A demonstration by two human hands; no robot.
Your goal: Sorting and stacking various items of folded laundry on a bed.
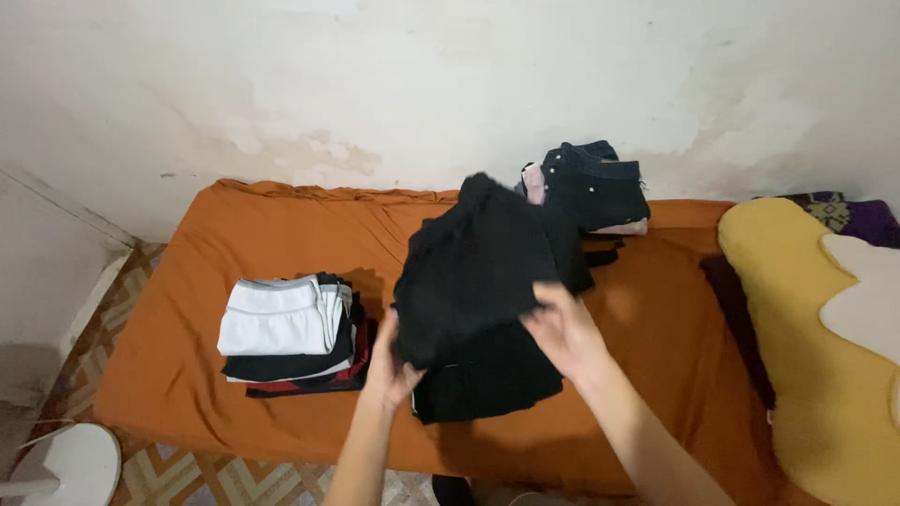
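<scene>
A black garment (473,281) is held up over the orange mattress (281,225), partly folded. My left hand (386,361) grips its lower left edge from beneath. My right hand (562,328) holds its right side, fingers on the cloth. The garment's lower part (487,384) rests on the mattress below my hands. To the left lies a stack of folded clothes (291,337) with a white piece on top and black and red ones under it.
A pile of dark denim clothes (591,192) sits at the mattress's far edge against the stained white wall. A yellow and white cushion (816,319) lies at the right. A white round object (70,464) stands on the patterned floor at lower left.
</scene>
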